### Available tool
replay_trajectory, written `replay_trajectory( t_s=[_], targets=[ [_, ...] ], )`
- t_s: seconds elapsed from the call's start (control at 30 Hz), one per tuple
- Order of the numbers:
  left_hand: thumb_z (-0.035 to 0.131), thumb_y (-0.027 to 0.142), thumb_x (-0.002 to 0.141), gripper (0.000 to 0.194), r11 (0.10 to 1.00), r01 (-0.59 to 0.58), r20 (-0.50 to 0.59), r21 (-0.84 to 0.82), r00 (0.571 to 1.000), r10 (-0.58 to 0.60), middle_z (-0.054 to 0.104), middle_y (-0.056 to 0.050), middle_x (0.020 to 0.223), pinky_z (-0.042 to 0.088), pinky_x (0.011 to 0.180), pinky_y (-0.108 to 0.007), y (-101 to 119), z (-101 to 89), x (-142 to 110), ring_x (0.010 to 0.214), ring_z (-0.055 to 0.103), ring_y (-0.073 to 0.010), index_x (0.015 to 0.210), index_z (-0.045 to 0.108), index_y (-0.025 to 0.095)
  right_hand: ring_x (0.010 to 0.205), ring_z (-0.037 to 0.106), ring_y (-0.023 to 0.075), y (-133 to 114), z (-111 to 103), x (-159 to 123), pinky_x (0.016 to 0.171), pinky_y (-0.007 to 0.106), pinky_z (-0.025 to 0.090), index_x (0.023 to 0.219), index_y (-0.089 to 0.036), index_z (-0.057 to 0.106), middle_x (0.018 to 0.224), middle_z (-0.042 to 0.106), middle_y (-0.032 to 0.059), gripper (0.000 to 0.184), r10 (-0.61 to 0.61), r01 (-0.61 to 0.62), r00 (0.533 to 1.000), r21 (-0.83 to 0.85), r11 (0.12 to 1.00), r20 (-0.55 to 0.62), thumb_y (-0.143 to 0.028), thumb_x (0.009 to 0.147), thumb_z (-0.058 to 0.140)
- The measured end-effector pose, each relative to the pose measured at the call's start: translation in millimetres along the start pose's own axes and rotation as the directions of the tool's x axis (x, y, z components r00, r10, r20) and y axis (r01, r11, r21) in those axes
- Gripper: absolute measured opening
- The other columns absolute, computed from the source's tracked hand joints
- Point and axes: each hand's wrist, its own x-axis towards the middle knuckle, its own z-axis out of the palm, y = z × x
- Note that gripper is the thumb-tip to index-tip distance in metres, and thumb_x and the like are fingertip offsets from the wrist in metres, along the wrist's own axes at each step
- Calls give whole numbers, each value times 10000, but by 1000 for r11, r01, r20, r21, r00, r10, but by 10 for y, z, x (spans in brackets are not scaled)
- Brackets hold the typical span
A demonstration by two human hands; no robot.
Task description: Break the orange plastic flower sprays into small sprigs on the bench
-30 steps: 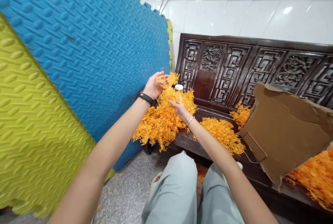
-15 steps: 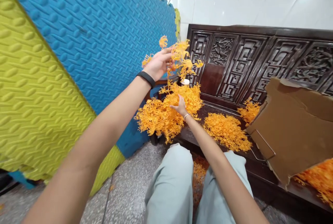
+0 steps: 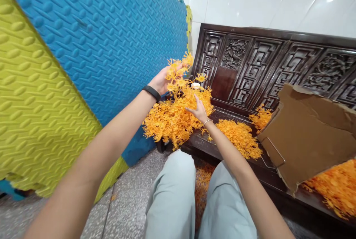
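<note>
My left hand [image 3: 160, 80], with a black band at the wrist, is raised above a big heap of orange artificial flowers [image 3: 169, 122]. It grips a sprig of orange artificial flowers [image 3: 178, 76], whose blossoms partly cover the fingers. Lower and to the right, my right hand [image 3: 200, 110] is open at the heap's right side, thumb and fingers apart. I see nothing held in it. Whether its fingertips touch the heap or the hanging end of the sprig, I cannot tell.
A smaller orange pile [image 3: 239, 137] lies on the dark carved wooden bench [image 3: 222, 85]. Torn brown cardboard [image 3: 314, 135] leans at the right beside a metal wire handle [image 3: 274, 150] and more orange pieces [image 3: 336, 187]. Blue foam matting [image 3: 111, 39] stands at the left.
My left hand has come down slightly and left, and the sprig in it has lowered towards the heap. My right hand has shifted slightly right and up, its fingers still apart.
</note>
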Motion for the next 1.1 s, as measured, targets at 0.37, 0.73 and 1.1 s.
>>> replay_trajectory(
  t_s=[0.37, 0.73, 1.1],
  targets=[
    [570, 230, 785, 563, 961, 246, 438, -130, 883, -166, 680, -58, 985, 456, 686, -220, -899, 916, -340, 755, 634, -102, 1327, 419, 241, 710, 636, 157, -92, -757, -636, 647, 290, 518, 837, -170, 600, 881, 674, 60, 133, 487, -464, 861, 620, 632, 148, -223, 720, 567],
    [684, 310, 697, 901, 885, 436, 639, 165, 636, -432, 533, -107, 1306, 528, 626, -300, -1607, 1114, -673, 995, 629, -235, 1423, 160, 411, 734, 640, 160, -120, -1961, -1470, 564, 264, 493, 1043, -215, 600, 948, 679, 70, 414, 540, -414, 842, 634, 653, -6, -521, 853, 397],
    [410, 421, 864, 434, 318, -736, 801, 598, 564, -202, 631, -133, 1077, 437, 735, -344, -1586, 1392, -847, 843, 630, -251, 1207, 560, 200, 937, 586, 171, -412, -1923, -1580, 870, 323, 446, 949, -221, 677, 984, 658, 27, 249, 147, -141, 980, 54, 989, -131, -364, 753, 622]
  ],
)
